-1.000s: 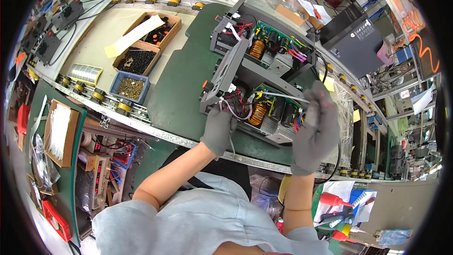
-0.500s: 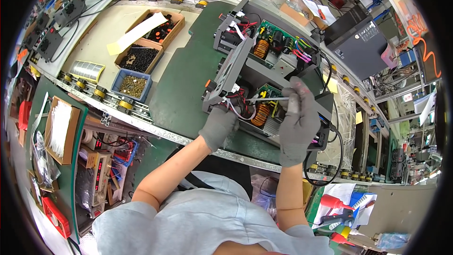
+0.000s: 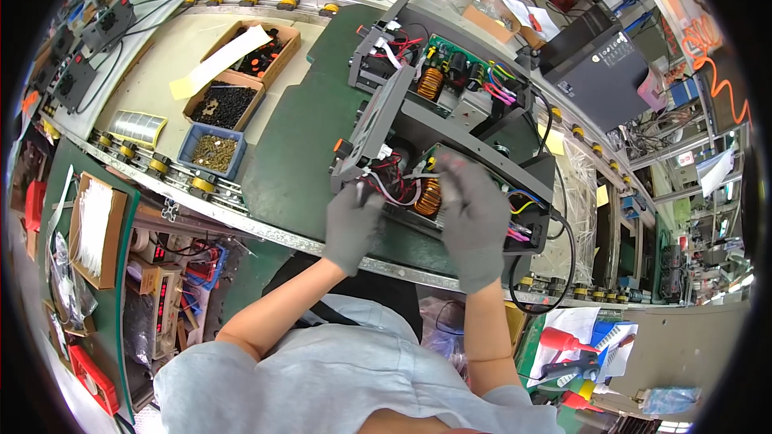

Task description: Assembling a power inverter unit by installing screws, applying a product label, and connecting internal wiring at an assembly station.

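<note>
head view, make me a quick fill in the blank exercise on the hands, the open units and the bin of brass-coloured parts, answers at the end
1. The left hand and the right hand are both gloved in ____.
2. The green board bears ____ open-topped dark grey units.
3. The plastic bin of small brass-coloured parts is ____.
4. Of the two hands, the one nearer that bin is the ____ one.

Missing words: grey; two; blue; left.

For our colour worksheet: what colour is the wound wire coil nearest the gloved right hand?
The wound wire coil is orange-copper, clearest in the head view.
</note>
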`<action>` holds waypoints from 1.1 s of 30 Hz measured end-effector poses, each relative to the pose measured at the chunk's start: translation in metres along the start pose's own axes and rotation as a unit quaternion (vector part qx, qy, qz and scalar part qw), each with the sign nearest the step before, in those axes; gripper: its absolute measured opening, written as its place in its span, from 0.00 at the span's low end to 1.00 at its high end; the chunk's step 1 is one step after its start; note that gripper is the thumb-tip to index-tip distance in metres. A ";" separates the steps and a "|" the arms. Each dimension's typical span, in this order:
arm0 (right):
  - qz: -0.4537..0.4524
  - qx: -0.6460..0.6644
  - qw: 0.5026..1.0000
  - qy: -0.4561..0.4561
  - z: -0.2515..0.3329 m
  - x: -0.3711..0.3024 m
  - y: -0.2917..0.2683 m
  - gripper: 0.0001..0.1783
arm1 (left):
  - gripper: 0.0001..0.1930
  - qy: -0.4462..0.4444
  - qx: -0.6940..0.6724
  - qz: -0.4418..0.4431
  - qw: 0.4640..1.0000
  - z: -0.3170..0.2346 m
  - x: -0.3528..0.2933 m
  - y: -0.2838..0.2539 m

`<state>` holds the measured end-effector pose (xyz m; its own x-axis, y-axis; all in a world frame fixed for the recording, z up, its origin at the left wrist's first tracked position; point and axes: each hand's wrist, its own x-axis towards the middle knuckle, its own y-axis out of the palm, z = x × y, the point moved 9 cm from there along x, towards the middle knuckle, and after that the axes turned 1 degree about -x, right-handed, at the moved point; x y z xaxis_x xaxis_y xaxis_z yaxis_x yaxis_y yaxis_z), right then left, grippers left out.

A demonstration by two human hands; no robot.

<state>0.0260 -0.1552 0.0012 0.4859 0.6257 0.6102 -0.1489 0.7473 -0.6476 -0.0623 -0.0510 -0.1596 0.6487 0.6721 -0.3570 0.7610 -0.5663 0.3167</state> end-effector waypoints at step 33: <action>0.090 0.187 0.970 0.123 -0.006 0.000 0.023 0.13 | 0.07 0.388 0.304 0.068 0.867 -0.076 -0.025 0.034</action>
<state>0.0273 -0.1397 -0.0164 0.6067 0.7157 0.3458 -0.5304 0.6886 -0.4945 -0.0540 -0.0511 -0.0734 0.7101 0.5641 0.4214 0.6958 -0.6538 -0.2972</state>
